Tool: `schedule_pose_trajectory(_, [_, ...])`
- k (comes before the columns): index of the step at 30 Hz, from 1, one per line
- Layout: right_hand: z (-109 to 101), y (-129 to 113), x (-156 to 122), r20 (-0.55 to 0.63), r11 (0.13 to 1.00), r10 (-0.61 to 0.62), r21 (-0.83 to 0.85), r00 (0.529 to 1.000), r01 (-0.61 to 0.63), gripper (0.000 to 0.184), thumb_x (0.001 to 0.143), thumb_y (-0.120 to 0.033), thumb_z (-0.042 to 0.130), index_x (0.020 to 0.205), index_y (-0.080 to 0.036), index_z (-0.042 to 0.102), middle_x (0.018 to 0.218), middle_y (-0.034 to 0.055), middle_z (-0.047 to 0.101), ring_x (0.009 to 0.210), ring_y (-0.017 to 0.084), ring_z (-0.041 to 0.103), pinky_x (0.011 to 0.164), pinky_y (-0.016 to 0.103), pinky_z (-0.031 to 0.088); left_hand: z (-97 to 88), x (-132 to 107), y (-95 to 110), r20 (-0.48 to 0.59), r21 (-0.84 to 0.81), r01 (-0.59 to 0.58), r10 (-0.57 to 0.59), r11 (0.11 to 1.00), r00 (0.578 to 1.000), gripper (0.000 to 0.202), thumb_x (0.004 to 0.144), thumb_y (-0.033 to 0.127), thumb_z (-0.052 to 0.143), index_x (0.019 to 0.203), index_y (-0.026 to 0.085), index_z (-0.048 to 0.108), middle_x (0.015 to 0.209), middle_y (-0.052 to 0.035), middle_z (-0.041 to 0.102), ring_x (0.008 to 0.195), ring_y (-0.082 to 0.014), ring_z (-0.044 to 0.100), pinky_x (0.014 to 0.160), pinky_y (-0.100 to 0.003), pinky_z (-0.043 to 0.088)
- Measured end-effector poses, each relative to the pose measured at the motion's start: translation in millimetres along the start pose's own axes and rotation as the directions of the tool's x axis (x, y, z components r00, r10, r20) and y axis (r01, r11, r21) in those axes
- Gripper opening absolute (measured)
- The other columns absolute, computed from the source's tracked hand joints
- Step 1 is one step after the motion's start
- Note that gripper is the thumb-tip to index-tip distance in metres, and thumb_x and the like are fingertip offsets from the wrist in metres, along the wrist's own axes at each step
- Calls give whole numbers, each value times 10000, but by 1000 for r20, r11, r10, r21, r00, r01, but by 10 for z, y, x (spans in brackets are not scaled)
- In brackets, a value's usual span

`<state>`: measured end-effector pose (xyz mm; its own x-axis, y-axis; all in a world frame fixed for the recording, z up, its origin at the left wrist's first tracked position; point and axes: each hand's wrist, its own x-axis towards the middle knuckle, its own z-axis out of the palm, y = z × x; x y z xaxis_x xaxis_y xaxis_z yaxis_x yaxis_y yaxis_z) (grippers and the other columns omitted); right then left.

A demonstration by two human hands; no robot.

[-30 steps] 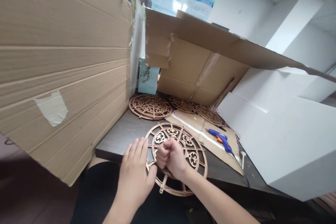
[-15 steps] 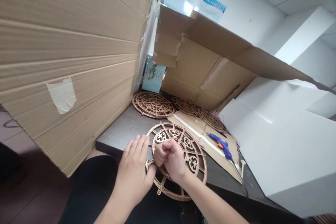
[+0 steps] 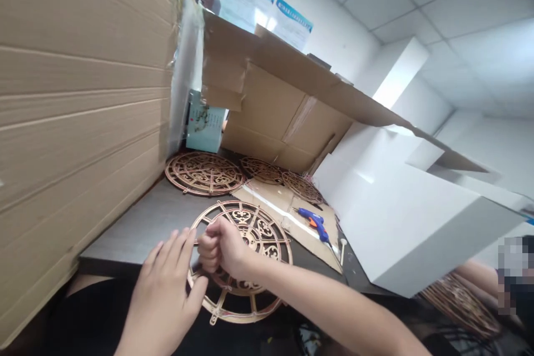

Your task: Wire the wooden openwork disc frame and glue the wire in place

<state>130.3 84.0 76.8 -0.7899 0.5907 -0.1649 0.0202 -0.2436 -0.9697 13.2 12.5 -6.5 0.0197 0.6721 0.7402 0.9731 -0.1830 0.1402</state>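
Observation:
A round wooden openwork panel (image 3: 264, 228) with curled cut-out ornaments lies over the front edge of the dark table. My left hand (image 3: 167, 283) rests at its left rim, fingers stretched out and thumb apart. Curled into a fist, my right hand (image 3: 223, 247) is over the left part of the panel. Anything inside that fist is hidden. To the right, a blue glue gun (image 3: 314, 223) with an orange trigger lies on a flat piece of cardboard (image 3: 273, 206).
More round panels (image 3: 204, 173) lie at the back of the dark table (image 3: 125, 233). A tall cardboard sheet (image 3: 83, 94) walls the left side; a white box (image 3: 392, 206) stands right. Beyond it, another person's arm (image 3: 478, 275) is near another round panel (image 3: 461, 303).
The view has swung to the right, so the table and panels sit further left. Another person's arm and a panel have come into view at right. My hands keep nearly the same poses.

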Motion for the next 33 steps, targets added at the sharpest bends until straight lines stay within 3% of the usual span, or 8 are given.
schedule_pose_trajectory(6, [-35,-72,-28,117,983,44,172,992,-64,345,845,-345,255,524,-247,176,446,-67,133,411,111,95,407,248,130,-69,-12,4,49,25,-27,26,999,998,631,827,264,485,1419,45,474,1443,-193,565,1369,-342,484,1139,-483,325])
schedule_pose_trajectory(10, [-103,-287,-214,94,932,-19,363,995,-16,348,852,-384,243,554,-242,132,464,-53,143,435,117,111,441,265,170,-81,-24,-12,73,9,-14,13,1000,997,658,840,289,476,1468,99,425,1473,-161,546,1391,-322,465,1150,-471,315])
schedule_pose_trajectory(14, [-171,-342,-427,81,966,-120,241,990,97,344,819,-378,299,527,-248,174,480,-54,146,441,115,135,455,273,157,-104,-13,-40,100,-1,-31,31,1000,994,677,846,299,469,1488,89,413,1502,-151,520,1413,-318,442,1155,-470,314])
schedule_pose_trajectory(20, [-323,4,-592,4,957,-248,154,969,244,357,776,-383,421,497,-248,245,474,-56,186,436,104,154,456,279,141,-197,39,-145,189,-20,-63,66,998,980,655,858,308,455,1486,124,458,1524,-99,505,1403,-290,471,1127,-461,385])
schedule_pose_trajectory(24, [-517,-20,-734,-104,939,-275,187,956,290,373,761,-399,436,491,-243,233,473,-58,167,441,105,153,459,282,130,-245,146,-291,224,-110,55,-29,992,974,627,808,292,467,1420,194,561,1486,-66,548,1304,-290,579,1039,-462,497])
schedule_pose_trajectory(28, [-670,-45,-922,-211,913,-276,246,938,324,360,768,-371,427,514,-239,210,487,-61,140,449,106,123,462,286,119,-364,303,-368,255,-208,239,-184,949,949,504,762,288,496,1212,296,723,1360,7,660,1169,-257,678,955,-385,578])
schedule_pose_trajectory(33, [-699,125,-961,-244,883,-249,340,937,323,350,795,-349,408,523,-241,217,490,-59,150,440,106,112,455,287,110,-483,422,-378,366,-200,347,-259,916,894,350,804,395,539,1025,300,793,1231,-12,733,1144,-290,691,997,-460,564])
